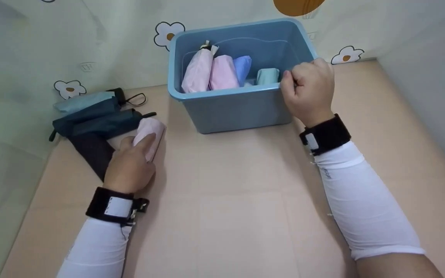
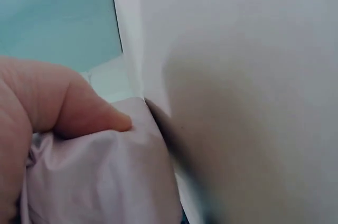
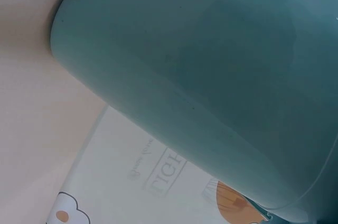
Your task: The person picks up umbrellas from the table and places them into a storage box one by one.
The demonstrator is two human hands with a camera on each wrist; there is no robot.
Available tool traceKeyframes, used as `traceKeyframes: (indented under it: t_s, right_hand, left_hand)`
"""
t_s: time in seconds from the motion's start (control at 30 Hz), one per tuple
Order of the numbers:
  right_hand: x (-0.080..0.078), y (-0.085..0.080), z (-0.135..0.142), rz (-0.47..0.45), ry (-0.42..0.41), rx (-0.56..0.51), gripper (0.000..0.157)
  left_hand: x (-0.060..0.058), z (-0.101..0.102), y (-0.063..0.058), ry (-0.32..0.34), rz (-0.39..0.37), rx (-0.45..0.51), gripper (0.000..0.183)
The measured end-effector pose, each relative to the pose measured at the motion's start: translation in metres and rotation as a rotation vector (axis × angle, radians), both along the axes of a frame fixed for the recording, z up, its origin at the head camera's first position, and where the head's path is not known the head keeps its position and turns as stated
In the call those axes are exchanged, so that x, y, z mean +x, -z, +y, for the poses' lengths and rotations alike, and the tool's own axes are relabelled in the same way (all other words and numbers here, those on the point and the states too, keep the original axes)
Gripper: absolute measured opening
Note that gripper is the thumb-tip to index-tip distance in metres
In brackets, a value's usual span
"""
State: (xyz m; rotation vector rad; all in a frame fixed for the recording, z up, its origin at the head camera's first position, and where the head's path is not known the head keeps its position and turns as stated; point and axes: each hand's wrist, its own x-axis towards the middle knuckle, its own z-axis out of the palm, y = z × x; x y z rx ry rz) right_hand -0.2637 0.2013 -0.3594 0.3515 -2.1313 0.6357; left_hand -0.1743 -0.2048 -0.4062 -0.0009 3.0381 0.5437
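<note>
My left hand [image 1: 129, 170] holds a pale pink folded umbrella [image 1: 150, 129] at the left, beside a group of folded umbrellas. In the left wrist view the thumb presses on the pink fabric [image 2: 105, 176]; the other fingers are mostly hidden. My right hand [image 1: 310, 90] grips the front right corner of a blue plastic bin's rim [image 1: 238, 112]. Inside the bin lie two pink folded umbrellas [image 1: 197, 75], a blue one [image 1: 242, 68] and a teal bundle [image 1: 268, 76]. Only the bin's side [image 3: 185, 76] fills the right wrist view, without the hand.
Left of the bin lie a light blue folded umbrella [image 1: 85, 101], dark teal ones [image 1: 102, 121] and a black one [image 1: 93, 152], overlapping. A pale wall covering with printed flowers [image 1: 70, 89] stands behind. The bin rests on a beige surface [image 1: 242, 224].
</note>
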Motion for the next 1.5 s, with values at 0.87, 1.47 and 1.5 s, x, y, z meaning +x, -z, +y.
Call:
traceKeyframes:
  t_s: [0.87, 1.47, 1.5]
  right_hand:
    - [0.001, 0.001, 0.0, 0.017, -0.003, -0.015, 0.047]
    - [0.0, 0.0, -0.001, 0.01, -0.006, -0.025, 0.048]
    - [0.0, 0.0, -0.001, 0.01, -0.005, -0.025, 0.048]
  left_hand:
    - [0.01, 0.02, -0.033, -0.009, 0.248, 0.213, 0.07]
    - [0.014, 0.031, -0.033, 0.056, 0.261, 0.229, 0.069]
    - [0.014, 0.031, -0.033, 0.057, 0.254, 0.229, 0.07]
